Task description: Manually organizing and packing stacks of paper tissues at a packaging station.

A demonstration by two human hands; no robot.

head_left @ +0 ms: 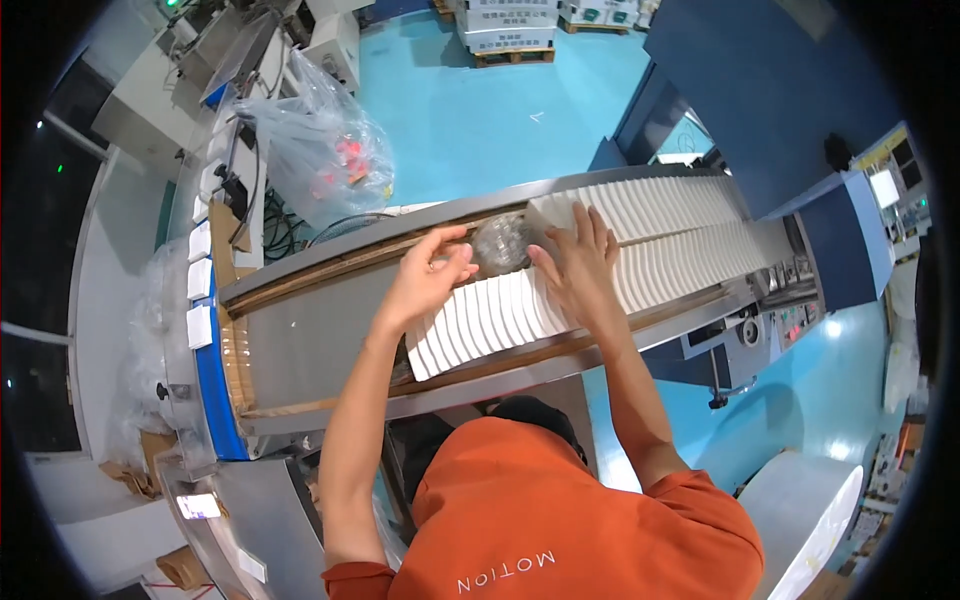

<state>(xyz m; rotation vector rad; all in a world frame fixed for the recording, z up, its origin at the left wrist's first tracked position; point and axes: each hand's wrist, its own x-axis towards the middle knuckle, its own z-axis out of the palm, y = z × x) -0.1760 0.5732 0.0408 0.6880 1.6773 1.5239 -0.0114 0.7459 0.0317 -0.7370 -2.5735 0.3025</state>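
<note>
Head view: left hand (426,282), frame centre, half-curled, seemingly empty, beside clear plastic bundle (502,246). Right hand (582,268), just right, fingers spread over white slabs (490,318), no clear grip. Slabs: two rows, centre to right, in metal tray (315,325). Risk: left end looks unbraced; knock could topple row. Writing: white lettering, orange shirt (570,500), lower centre; dark print, white boxes (510,40), top.
</note>
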